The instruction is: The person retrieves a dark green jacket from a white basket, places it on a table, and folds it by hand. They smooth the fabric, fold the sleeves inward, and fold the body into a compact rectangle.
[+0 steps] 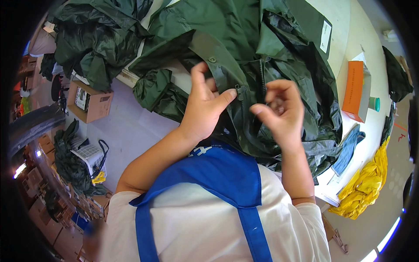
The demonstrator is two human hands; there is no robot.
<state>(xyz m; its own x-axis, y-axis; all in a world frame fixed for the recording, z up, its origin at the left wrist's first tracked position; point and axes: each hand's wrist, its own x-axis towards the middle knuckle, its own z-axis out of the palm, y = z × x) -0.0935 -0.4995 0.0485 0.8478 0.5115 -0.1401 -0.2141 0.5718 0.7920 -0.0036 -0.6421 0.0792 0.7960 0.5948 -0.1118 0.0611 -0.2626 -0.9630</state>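
A dark green raincoat (235,26) lies spread over the table in front of me. My left hand (201,107) is closed on its front edge, the thumb pressed beside the zipper slider (239,92) and the fingers partly hidden behind the flap. A metal snap (212,60) shows on the flap above that hand. The other row of zipper teeth (262,76) runs down the opposite front edge, apart from the slider. Just right of the zipper, my right hand (284,114) hovers with curled fingers and the thumb held apart. Nothing shows in it; its fingertips are slightly blurred.
More dark green garments (98,39) are heaped at the far left. On the table's right stand an orange box (353,89) and a green-capped container (374,104), with blue cloth (348,148) nearer. Yellow fabric (366,183) hangs at the right edge. A cardboard box (98,107) sits lower left.
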